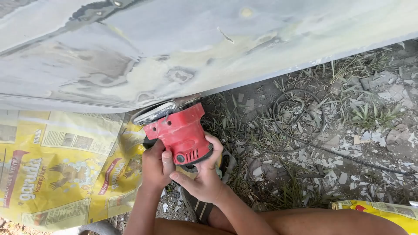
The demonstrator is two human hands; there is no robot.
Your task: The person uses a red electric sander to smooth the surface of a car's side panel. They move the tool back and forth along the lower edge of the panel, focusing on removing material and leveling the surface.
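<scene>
Both hands close on a red sander (180,130), held low against the lower edge of a grey car panel (130,56). The left hand (155,167) wraps the tool's near left side, fingers curled over the body just beside the vent slots. The right hand (204,176) cups it from below and the right, thumb pointing left under the housing and fingers hooked up around the far side. So each grip is shut tight on the sander, none of it loose. The tool's round pad (154,113) tilts up, its rim touching the panel's bottom edge where the paint is rubbed back to pale yellowish filler patches. A black cord (300,126) loops on the ground to the right and trails off across it. The ground (348,143) there is dirt with dry grass and many pale flakes. Yellow printed newspaper (56,169) is spread below the panel on the left, just beside the left hand. Another yellow sheet (387,213) shows at the lower right corner, past the person's bare leg (313,224).
</scene>
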